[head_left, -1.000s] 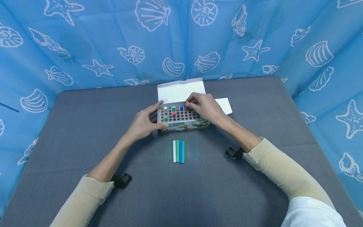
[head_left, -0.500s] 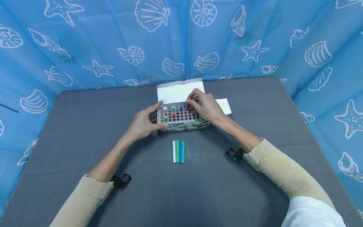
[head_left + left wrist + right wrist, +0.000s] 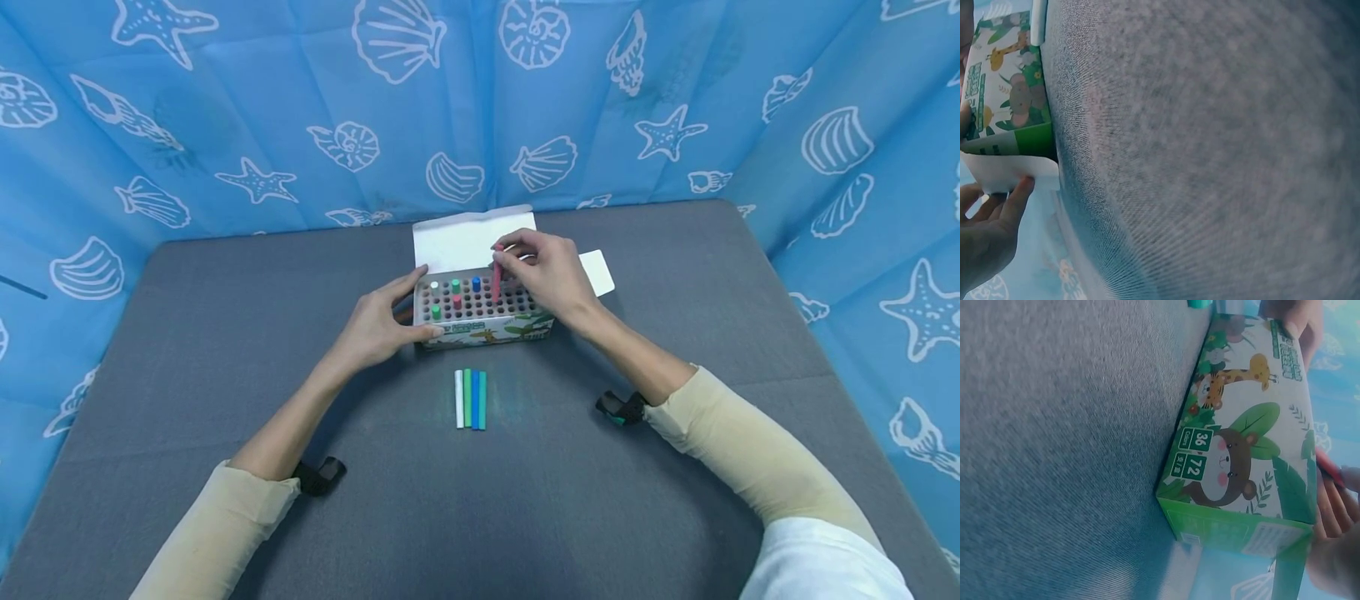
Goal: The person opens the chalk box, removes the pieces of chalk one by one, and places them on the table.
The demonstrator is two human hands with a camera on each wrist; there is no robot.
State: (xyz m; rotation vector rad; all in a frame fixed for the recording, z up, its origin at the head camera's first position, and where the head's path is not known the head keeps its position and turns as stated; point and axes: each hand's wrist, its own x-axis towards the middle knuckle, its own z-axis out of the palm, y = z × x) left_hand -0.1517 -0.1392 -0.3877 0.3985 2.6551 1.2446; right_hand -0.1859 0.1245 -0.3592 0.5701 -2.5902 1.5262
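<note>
My left hand [image 3: 371, 329] grips the left end of a cardboard box [image 3: 487, 333], thumb on the front and a finger at the back corner. The box has a white inner tray full of round holes. Several coloured stick ends, white, green, blue and pink, poke up from it. Between thumb and fingers, my right hand [image 3: 555, 271] pinches a pink chalk stick [image 3: 496, 283], upright over the holes with its lower end right at them. In the right wrist view, the box front [image 3: 1241, 412] carries animal drawings, and the red stick [image 3: 1329, 465] shows behind its edge.
Several chalk sticks [image 3: 470, 400], white, green, blue and teal, lie side by side on the grey table [image 3: 465, 517] before the box. Its white lid [image 3: 468, 240] stands open behind, with a white flap [image 3: 597, 272] at the right. A blue shell-patterned curtain [image 3: 480, 108] hangs beyond.
My right hand has lifted the pink stick out of the back rows and shifted it slightly toward me, so more of its length shows. The left hand stays on the box.
</note>
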